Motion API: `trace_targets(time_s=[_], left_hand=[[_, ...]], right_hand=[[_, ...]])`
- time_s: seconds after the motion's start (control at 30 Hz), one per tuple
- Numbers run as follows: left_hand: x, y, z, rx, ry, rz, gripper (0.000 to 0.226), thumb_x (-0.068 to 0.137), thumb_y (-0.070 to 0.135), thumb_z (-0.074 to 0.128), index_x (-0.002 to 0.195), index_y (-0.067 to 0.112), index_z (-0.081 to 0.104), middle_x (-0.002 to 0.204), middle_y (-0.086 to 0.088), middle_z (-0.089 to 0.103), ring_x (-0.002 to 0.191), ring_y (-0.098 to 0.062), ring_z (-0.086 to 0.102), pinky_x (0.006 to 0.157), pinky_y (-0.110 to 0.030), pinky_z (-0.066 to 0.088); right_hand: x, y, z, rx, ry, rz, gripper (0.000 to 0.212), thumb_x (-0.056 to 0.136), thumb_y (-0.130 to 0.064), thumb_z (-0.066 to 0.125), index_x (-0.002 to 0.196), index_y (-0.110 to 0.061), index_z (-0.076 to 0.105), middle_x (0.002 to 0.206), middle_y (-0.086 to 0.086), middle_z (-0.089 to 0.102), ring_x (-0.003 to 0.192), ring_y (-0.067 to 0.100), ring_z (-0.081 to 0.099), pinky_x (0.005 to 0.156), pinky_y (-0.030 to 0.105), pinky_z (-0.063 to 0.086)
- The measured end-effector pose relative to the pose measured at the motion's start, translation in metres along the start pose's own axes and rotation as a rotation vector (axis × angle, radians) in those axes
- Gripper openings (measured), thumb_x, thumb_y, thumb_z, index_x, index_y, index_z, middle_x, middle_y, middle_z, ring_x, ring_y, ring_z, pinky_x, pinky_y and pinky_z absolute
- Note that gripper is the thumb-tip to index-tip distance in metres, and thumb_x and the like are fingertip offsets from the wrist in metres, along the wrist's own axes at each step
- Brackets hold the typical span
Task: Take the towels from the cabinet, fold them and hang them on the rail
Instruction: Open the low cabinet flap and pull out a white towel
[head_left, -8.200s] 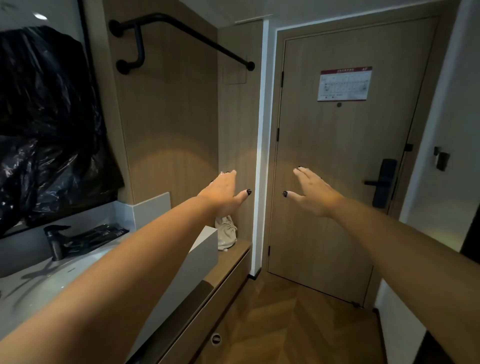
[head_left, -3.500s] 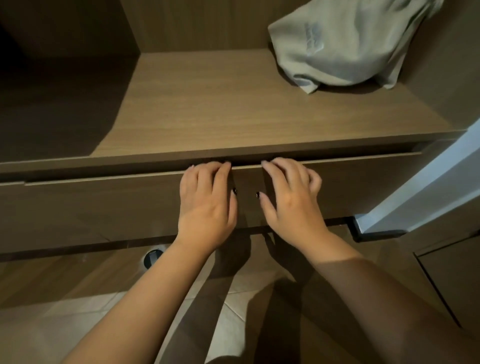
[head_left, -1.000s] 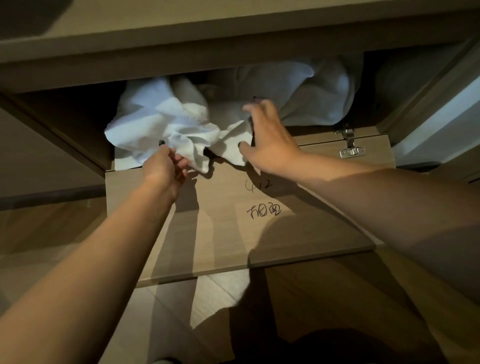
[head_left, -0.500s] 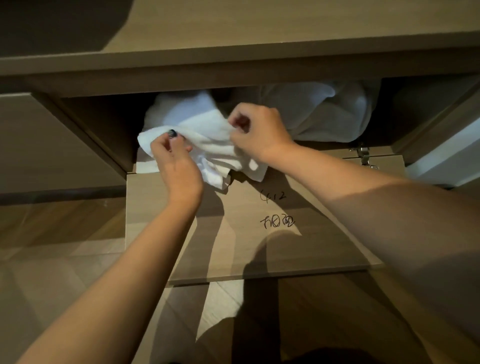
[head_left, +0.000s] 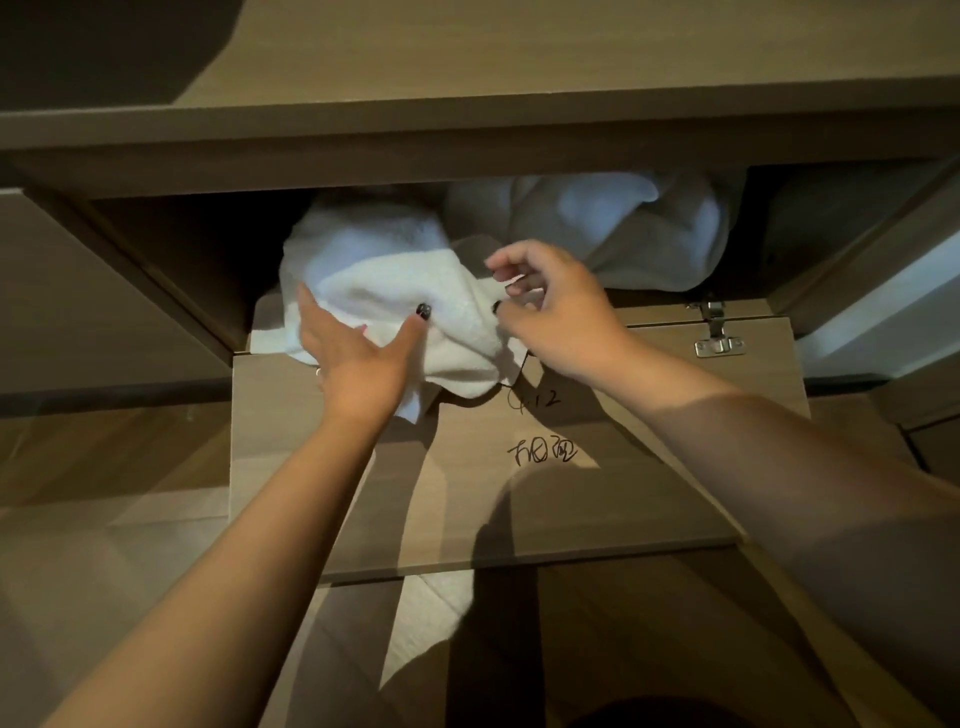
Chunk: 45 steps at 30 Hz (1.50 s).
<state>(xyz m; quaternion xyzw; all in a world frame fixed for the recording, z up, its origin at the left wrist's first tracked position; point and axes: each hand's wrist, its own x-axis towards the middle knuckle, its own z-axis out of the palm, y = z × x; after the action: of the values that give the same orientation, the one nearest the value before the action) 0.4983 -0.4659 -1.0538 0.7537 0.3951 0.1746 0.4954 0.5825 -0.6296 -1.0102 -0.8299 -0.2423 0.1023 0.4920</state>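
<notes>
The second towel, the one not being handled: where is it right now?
In the head view the second towel lies bunched inside the cabinet, at the back right, behind the right hand and above the door hinge.

Left hand (head_left: 358, 358) flat, right hand (head_left: 558, 312) pinching

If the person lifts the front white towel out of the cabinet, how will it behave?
The front white towel is bunched in soft folds, so it will probably droop from the hands. It looks fluffy, likely light and easy to hold. Its lower edge spills onto the open door and may drag.
</notes>
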Motion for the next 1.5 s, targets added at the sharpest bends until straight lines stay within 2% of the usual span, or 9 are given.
trace_targets(time_s=[0.17,0.37,0.67,0.77,0.9,1.07,1.2,1.4,1.5], left_hand=[[-0.001,-0.012,-0.001,0.051,-0.091,-0.141,0.051,0.084,0.037,0.074,0.124,0.014,0.054,0.121,-0.001,0.06,0.116,-0.024,0.058,0.103,-0.041,0.046],[-0.024,-0.001,-0.007,-0.236,-0.11,0.104,0.024,0.079,0.007,0.078,0.097,0.008,0.062,0.085,-0.004,0.068,0.077,-0.013,0.062,0.08,-0.033,0.055],[-0.016,-0.014,0.006,0.42,-0.192,0.479,0.098,0.074,0.035,0.08,0.153,0.023,0.025,0.156,-0.01,0.026,0.143,-0.029,0.024,0.115,-0.045,0.025],[-0.017,-0.025,0.017,0.43,-0.241,0.517,0.066,0.072,0.027,0.076,0.134,0.017,0.054,0.123,-0.01,0.056,0.109,-0.025,0.056,0.094,-0.042,0.049],[-0.033,-0.009,0.015,0.179,-0.374,0.735,0.019,0.075,0.023,0.072,0.094,0.021,0.07,0.087,0.007,0.063,0.075,-0.002,0.056,0.07,-0.02,0.046],[-0.055,0.006,0.012,0.309,-0.624,1.095,0.01,0.086,0.028,0.069,0.09,0.019,0.069,0.083,0.007,0.063,0.072,-0.013,0.06,0.065,-0.032,0.05],[-0.045,-0.011,0.005,0.248,-0.438,0.846,0.029,0.088,0.028,0.061,0.113,0.016,0.065,0.103,0.004,0.065,0.089,-0.011,0.064,0.079,-0.037,0.054],[-0.005,-0.026,0.015,0.429,-0.17,0.45,0.08,0.082,0.033,0.068,0.144,-0.003,0.033,0.144,-0.024,0.037,0.135,-0.039,0.032,0.112,-0.042,0.026],[0.013,-0.008,0.027,0.451,-0.124,0.155,0.099,0.077,0.039,0.08,0.149,0.001,0.024,0.151,-0.02,0.031,0.14,-0.038,0.028,0.114,-0.046,0.029]], right_hand=[[-0.001,0.014,0.019,-0.256,-0.232,-0.054,0.072,0.08,-0.019,0.075,0.144,-0.022,0.041,0.137,-0.003,0.042,0.125,0.012,0.039,0.097,0.018,0.029],[-0.007,0.031,-0.004,-0.079,0.034,-0.061,0.017,0.078,-0.012,0.064,0.094,-0.01,0.063,0.089,-0.001,0.06,0.082,0.011,0.053,0.069,0.026,0.038],[-0.04,0.039,-0.087,-0.008,0.61,0.08,0.006,0.082,-0.015,0.056,0.081,-0.02,0.056,0.076,-0.007,0.054,0.071,0.004,0.052,0.061,0.018,0.04],[-0.037,0.048,-0.099,-0.34,0.415,0.307,0.042,0.084,-0.018,0.066,0.123,-0.018,0.053,0.121,0.005,0.056,0.111,0.024,0.055,0.084,0.029,0.046],[-0.036,0.037,-0.068,-0.664,-0.23,0.165,0.12,0.068,-0.044,0.081,0.156,-0.031,-0.001,0.163,0.001,0.006,0.15,0.024,0.006,0.119,0.052,0.015],[-0.031,0.051,-0.027,-0.805,-0.401,0.051,0.101,0.075,-0.037,0.073,0.154,-0.028,0.012,0.147,0.007,0.038,0.135,0.03,0.037,0.106,0.049,0.032],[-0.038,0.068,-0.053,-0.69,-0.229,0.077,0.035,0.07,-0.017,0.066,0.104,-0.023,0.069,0.1,0.002,0.063,0.097,0.03,0.061,0.078,0.037,0.049],[-0.052,0.062,-0.105,-0.721,0.423,0.002,0.022,0.07,-0.016,0.066,0.088,-0.003,0.065,0.089,0.015,0.057,0.086,0.036,0.053,0.067,0.03,0.031],[-0.056,0.065,-0.117,-0.944,0.43,-0.016,0.022,0.073,0.0,0.067,0.095,0.001,0.061,0.094,0.021,0.055,0.083,0.04,0.052,0.064,0.036,0.036]])
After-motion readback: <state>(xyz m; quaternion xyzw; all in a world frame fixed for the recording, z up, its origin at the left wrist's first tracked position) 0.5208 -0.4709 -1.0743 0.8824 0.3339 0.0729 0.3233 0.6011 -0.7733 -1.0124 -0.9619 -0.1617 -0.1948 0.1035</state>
